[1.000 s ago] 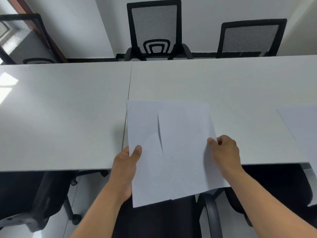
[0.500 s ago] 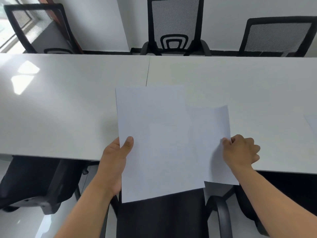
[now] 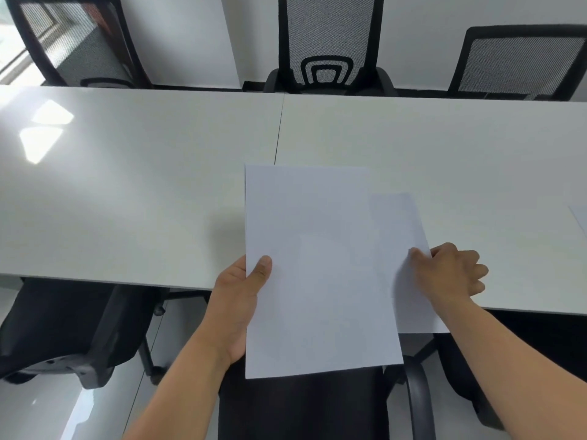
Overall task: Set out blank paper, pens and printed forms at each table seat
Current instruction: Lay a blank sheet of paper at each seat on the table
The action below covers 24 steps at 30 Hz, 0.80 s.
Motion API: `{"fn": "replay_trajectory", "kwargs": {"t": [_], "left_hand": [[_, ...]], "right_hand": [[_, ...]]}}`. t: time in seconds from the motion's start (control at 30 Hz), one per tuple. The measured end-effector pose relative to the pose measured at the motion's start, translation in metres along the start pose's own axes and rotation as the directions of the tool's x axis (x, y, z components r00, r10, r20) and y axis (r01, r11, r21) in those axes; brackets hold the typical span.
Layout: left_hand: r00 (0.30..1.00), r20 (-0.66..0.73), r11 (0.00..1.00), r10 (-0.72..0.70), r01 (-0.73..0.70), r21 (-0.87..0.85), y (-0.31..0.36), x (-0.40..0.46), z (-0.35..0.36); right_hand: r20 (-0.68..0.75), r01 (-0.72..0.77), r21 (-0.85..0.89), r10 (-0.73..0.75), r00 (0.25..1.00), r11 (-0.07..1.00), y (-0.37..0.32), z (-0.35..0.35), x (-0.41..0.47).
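Note:
My left hand [image 3: 243, 289] grips a stack of blank white paper [image 3: 314, 268] by its left edge, thumb on top, above the near edge of the white table [image 3: 143, 192]. A single blank sheet [image 3: 406, 249] sticks out from under the stack to the right. My right hand [image 3: 451, 271] pinches that sheet at its right edge, fingers curled, over the table. Whether the sheet lies flat on the table I cannot tell. Another sheet's corner [image 3: 579, 217] shows on the table at the far right. No pens or printed forms are visible.
A seam [image 3: 279, 128] splits the table into two tops. Three black mesh chairs [image 3: 328, 46] stand along the far side against the wall. Black chair seats [image 3: 301, 408] sit below me at the near side, one at left [image 3: 63, 325].
The single sheet has slid further right from under the stack, drawn by my right hand. The view has shifted left, so the placed sheet at right is almost out of frame.

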<state>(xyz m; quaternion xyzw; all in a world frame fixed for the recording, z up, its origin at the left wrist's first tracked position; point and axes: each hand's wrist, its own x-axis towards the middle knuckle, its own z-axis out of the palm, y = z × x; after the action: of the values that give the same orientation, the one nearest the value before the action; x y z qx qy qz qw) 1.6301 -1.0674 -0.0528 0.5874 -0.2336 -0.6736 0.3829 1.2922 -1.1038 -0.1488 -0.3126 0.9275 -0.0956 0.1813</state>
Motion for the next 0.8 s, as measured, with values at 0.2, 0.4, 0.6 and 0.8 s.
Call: {"fn": "replay_trajectory", "kwargs": {"t": [0.2,0.4,0.6,0.8], "left_hand": [[1.0,0.016,1.0,0.006,-0.006,0.005,0.002,-0.005,-0.005],[1.0,0.02,1.0,0.02,-0.02,0.009,0.001,-0.009,-0.012],[0.999,0.03,1.0,0.024,-0.024,-0.009,0.0,-0.013,-0.022],[0.999,0.027,1.0,0.025,-0.025,-0.002,0.005,-0.025,-0.028]], "right_hand": [[-0.014,-0.036,-0.023,0.036,0.999,0.999,-0.004,0.004,-0.003],[-0.022,-0.055,-0.012,0.054,0.998,0.998,-0.007,0.002,-0.002],[-0.135,-0.044,0.137,0.063,0.989,0.99,-0.017,-0.008,-0.024],[0.329,-0.062,0.725,-0.266,0.906,0.686,-0.051,-0.059,-0.125]]}}
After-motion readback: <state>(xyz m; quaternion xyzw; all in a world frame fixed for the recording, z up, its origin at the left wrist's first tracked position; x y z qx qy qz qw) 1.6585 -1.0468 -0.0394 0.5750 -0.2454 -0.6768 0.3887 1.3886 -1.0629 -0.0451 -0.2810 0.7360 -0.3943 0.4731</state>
